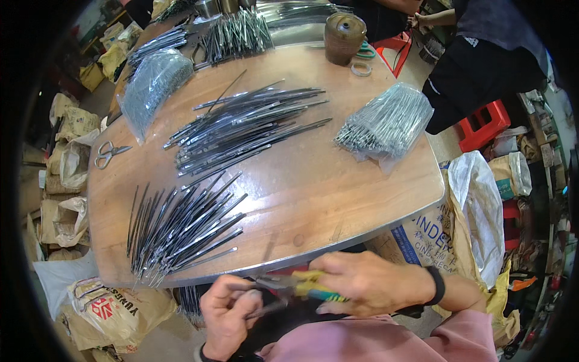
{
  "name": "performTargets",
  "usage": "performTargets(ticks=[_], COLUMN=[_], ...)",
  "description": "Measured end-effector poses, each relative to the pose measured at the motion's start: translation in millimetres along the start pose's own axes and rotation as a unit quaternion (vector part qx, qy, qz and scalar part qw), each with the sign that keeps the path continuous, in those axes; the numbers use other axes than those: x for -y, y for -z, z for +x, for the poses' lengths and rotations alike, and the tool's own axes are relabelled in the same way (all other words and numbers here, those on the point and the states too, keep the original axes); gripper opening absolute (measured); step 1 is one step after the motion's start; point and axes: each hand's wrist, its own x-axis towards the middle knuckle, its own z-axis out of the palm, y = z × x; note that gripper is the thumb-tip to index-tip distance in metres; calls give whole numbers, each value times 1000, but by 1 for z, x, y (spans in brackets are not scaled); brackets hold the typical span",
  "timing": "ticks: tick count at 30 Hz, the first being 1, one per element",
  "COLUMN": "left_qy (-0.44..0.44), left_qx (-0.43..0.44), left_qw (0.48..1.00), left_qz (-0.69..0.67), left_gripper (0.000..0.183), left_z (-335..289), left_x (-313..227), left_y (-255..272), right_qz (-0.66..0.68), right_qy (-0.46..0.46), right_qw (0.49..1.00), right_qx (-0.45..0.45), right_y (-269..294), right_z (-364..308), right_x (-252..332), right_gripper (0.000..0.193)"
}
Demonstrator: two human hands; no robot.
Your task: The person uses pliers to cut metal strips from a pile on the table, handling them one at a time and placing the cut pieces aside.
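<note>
My right hand [377,280] is closed around the handles of yellow-and-green pliers [306,285], in front of the table's near edge. The jaws point left, toward my left hand [226,311], and motion blurs them. Its fingers pinch a thin dark metal strip [270,306], also smeared, close by the jaws; I cannot tell whether the jaws touch it. On the table, just beyond my left hand, fans a loose pile of thin dark metal strips [187,226]. Another long pile of strips [241,130] lies across the table's middle.
The wooden table [301,205] carries scissors [110,154] at left and plastic bags of thin metal pieces [386,120] at right and far left. A brown pot [344,37] and tape roll [360,69] stand far right. Sacks [123,311] crowd both sides. Another person [488,66] is far right.
</note>
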Motion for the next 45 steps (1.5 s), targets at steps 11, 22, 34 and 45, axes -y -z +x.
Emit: performTargets(ticks=[11, 22, 34, 45], left_qy=[-416, -386, -402, 64], left_qx=[-143, -84, -57, -15], left_qw=[602, 621, 591, 997], left_qz=[667, 677, 697, -48], left_gripper=[15, 13, 12, 27], left_z=[55, 140, 146, 39], left_x=[-47, -82, -108, -59], left_y=[66, 56, 52, 36], right_qz=[-500, -357, -461, 451], right_qy=[-16, 53, 3, -131], right_qw=[854, 863, 778, 657], right_qx=[-145, -353, -426, -589], right_y=[132, 114, 107, 53], right_z=[29, 5, -22, -78], right_x=[-82, -50, -9, -21], right_gripper=[27, 27, 23, 17])
